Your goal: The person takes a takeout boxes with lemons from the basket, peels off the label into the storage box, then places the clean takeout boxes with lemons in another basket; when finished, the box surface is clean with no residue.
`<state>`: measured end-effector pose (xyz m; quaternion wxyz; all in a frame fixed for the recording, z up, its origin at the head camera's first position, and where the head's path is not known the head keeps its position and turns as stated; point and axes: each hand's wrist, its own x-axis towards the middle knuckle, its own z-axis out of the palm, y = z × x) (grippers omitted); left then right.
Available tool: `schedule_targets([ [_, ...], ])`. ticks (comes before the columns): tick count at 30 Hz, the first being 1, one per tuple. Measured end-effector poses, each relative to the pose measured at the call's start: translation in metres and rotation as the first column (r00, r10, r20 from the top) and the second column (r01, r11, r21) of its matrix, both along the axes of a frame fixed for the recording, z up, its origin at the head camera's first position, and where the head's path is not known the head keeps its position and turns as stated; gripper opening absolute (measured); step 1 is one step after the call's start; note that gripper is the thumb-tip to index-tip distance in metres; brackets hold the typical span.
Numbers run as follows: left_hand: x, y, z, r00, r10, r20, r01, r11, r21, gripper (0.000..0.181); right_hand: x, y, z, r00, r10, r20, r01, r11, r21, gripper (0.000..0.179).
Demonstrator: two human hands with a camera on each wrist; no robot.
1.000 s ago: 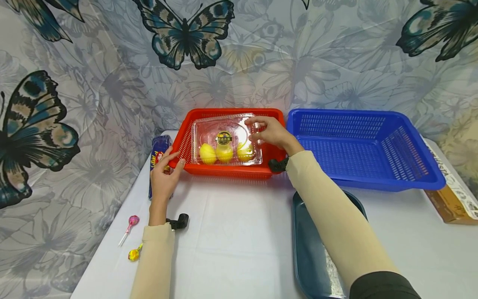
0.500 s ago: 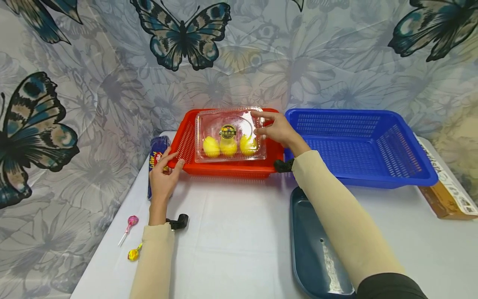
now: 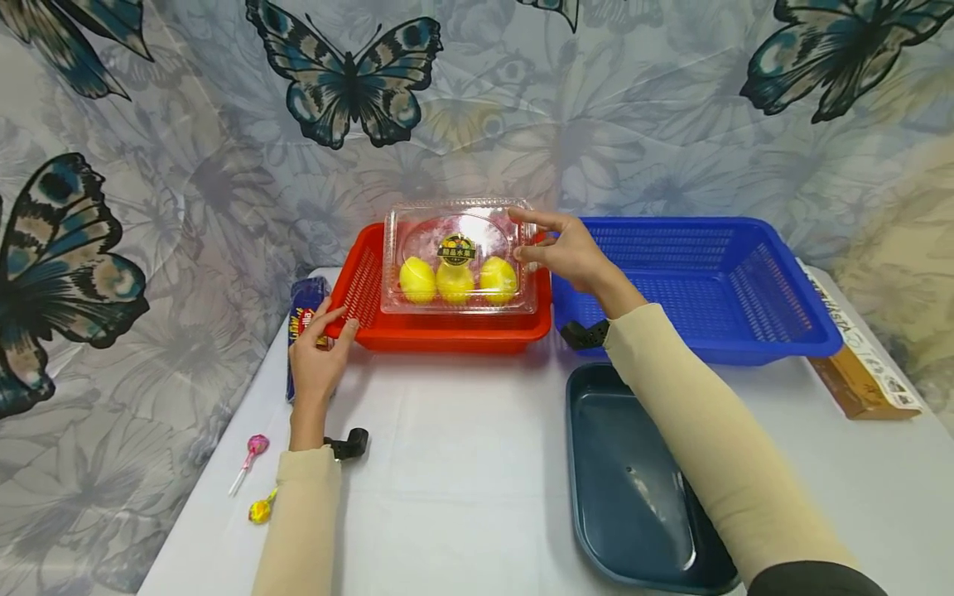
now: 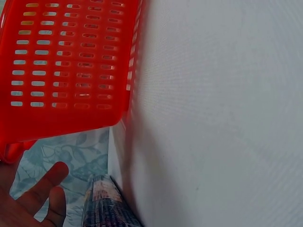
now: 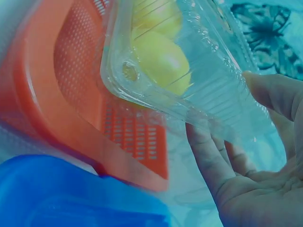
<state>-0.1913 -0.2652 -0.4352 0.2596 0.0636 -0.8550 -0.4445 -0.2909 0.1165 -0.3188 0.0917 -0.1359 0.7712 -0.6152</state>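
Observation:
My right hand point(image 3: 577, 257) pinches the right edge of a clear plastic fruit box point(image 3: 417, 232), thumb on one face and fingers on the other in the right wrist view. Inside it lie three yellow fruits point(image 3: 455, 283), lined up along the lower side under a round black label. The box is tilted and overlaps the red basket point(image 3: 447, 339) in the head view; the right wrist view shows its corner above the basket's rim. At the basket's front left corner, my left hand point(image 3: 320, 360) holds the rim; some of its fingers point(image 4: 57, 172) stand free of it.
A blue basket point(image 3: 701, 343) stands right of the red one, with a brown and white box point(image 3: 868, 381) beyond. A dark tray point(image 3: 626, 480) lies under my right forearm. Left are a blue packet point(image 3: 298, 298), a pink lollipop point(image 3: 256, 447) and a yellow lollipop point(image 3: 260, 511).
My right hand has lifted the fruit box up out of the red basket. My left hand has stayed at the basket's corner. The head view has turned slightly right.

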Motion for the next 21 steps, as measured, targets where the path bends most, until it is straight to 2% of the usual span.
schedule_targets([
  [6, 0.002, -0.001, 0.001, 1.0, -0.007, 0.015, 0.007, 1.0, -0.016, 0.043, 0.024, 0.011, 0.014, 1.0, -0.015, -0.017, 0.016, 0.999, 0.036, 0.06],
  [10, 0.001, -0.001, 0.001, 1.0, -0.011, 0.015, 0.012, 1.0, -0.024, 0.043, 0.046, 0.023, 0.022, 0.999, -0.037, -0.025, 0.038, 0.997, 0.073, 0.059],
  [21, 0.003, -0.001, 0.003, 1.0, -0.013, 0.017, 0.013, 1.0, -0.028, 0.043, 0.1, 0.043, 0.026, 0.996, -0.064, -0.065, 0.069, 0.994, 0.088, 0.061],
])
